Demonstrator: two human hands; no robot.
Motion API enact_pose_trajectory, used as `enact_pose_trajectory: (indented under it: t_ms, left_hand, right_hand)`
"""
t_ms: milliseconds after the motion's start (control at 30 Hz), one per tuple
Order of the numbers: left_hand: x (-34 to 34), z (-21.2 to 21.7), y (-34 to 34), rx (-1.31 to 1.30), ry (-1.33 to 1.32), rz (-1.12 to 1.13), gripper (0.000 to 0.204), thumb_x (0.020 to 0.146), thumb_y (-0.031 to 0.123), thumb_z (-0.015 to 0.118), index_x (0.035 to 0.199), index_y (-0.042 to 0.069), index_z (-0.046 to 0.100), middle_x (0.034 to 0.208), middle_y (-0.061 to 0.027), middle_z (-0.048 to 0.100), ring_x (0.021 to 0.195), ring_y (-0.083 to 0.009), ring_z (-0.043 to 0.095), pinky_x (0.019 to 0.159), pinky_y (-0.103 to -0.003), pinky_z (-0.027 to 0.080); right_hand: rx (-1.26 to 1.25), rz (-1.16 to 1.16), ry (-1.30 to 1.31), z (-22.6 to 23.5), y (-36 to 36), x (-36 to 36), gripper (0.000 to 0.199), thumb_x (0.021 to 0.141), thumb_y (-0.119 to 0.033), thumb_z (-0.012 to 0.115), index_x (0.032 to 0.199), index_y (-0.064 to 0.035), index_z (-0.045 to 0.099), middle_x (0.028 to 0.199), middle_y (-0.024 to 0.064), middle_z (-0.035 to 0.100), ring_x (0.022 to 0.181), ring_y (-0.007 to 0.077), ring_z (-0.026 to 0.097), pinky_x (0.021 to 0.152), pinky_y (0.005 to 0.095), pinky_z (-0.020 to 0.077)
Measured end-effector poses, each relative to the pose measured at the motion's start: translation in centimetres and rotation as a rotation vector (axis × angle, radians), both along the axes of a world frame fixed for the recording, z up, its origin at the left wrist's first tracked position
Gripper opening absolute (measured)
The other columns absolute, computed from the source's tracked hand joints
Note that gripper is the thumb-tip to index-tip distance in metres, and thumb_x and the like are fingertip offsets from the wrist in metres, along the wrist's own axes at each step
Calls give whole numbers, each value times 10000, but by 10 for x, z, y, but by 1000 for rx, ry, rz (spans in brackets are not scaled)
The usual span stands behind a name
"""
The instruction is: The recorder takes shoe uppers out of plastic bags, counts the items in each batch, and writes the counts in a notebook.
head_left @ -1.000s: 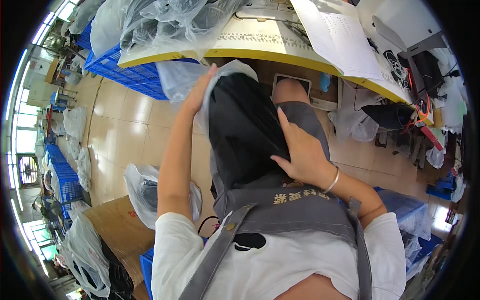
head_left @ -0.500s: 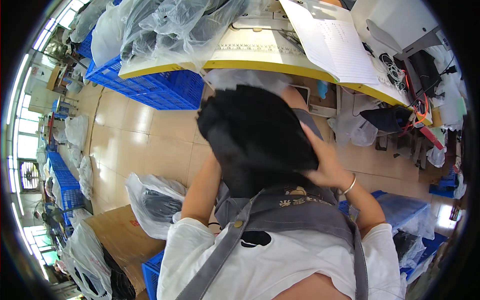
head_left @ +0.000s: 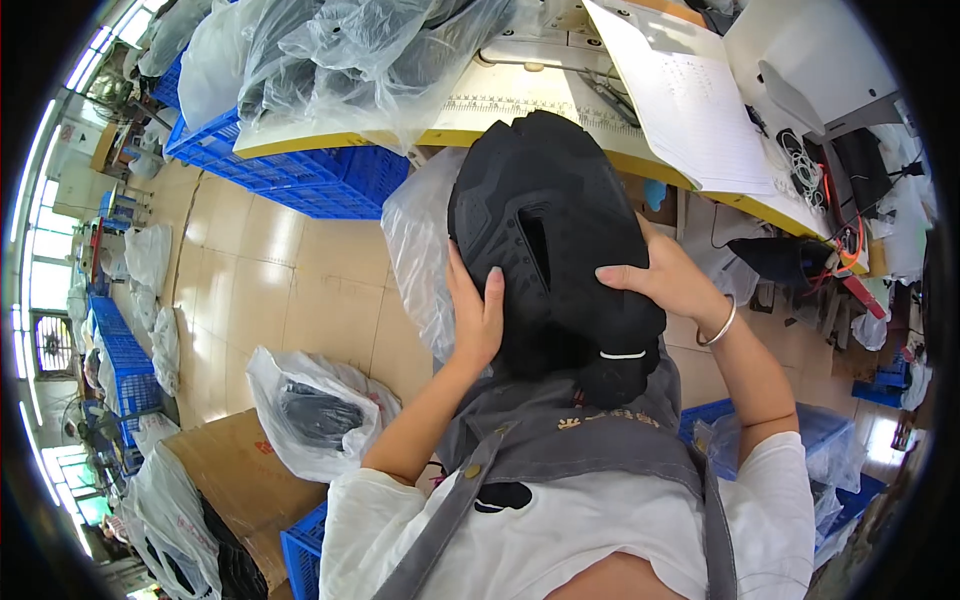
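- Location: the black shoe-upper bundle (head_left: 590,230) is held above your lap, its near end over the grey apron (head_left: 600,455), its far end overlapping the edge of the tabletop (head_left: 555,90) in view; contact there cannot be told.
- Left grip (head_left: 478,325): pinching the left border, thumb on the face; the underside fingers are hidden.
- Right grip (head_left: 682,275): pinching the opposite border, thumb flat on the face, remaining fingers behind.
- Advised: equal pressure from both sides, so layers should not slide.
- Advised: thumbs clear of the central slot (head_left: 535,245), where the material likely flexes most.
- Caution: the clear bag (head_left: 415,250) lies just beside the left border and could snag; lift clear of it.
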State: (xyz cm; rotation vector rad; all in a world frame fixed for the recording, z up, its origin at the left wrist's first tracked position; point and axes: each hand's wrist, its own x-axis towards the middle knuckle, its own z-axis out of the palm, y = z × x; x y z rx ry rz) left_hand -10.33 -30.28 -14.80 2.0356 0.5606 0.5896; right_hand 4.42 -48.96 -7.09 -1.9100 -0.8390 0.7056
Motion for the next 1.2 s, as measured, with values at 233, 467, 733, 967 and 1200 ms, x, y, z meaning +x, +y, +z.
enact_pose_trajectory:
  t_ms: [233, 467, 733, 967, 1200]
  left_hand:
    - [-8, 3, -13, 308, 159, -61, 746, 830, 237, 545, 1335, -84, 100, 1370, -301, 104, 1273, -422, 146, 1035, -463, 136]
    - [-11, 33, -6, 510, 67, -113, 675, 781, 102, 579, 1327, -41, 210, 1374, -283, 148, 1281, -379, 187, 1038, -430, 167]
    - [25, 69, -11, -686, 185, -551, 839, 737, 203, 682, 1334, -43, 148, 1280, -208, 356, 1170, -261, 398, 986, -344, 314]
    - [6, 58, -14, -1173, 24, -277, 593, 720, 105, 561, 1257, -5, 336, 1165, -134, 476, 1079, -225, 476, 928, -325, 369]
    - [-9, 39, -6, -1209, -228, -265, 662, 667, 168, 541, 1277, -7, 350, 1243, -146, 450, 1144, -263, 447, 976, -352, 344]
  right_hand:
    - [-13, -106, -274, -55, -23, 4, 829, 739, -308, 648, 1341, 29, 187, 1256, 231, 402, 1188, 322, 381, 992, 358, 291]
    - [-144, -210, -509, -27, -9, -20, 778, 733, -258, 656, 1327, 17, 236, 1333, 251, 278, 1235, 387, 280, 1017, 406, 242]
    - [124, 76, -796, -11, 12, -81, 554, 649, 26, 572, 1168, 112, 400, 1265, 279, 368, 1173, 446, 358, 940, 451, 360]
    - [302, 222, -613, 3, 18, -76, 539, 621, -79, 643, 1112, 74, 485, 1221, 231, 451, 1144, 386, 429, 911, 435, 390]
    - [381, -176, -425, 4, 12, -47, 645, 705, -167, 641, 1269, -1, 376, 1320, 204, 366, 1182, 344, 400, 979, 429, 295]
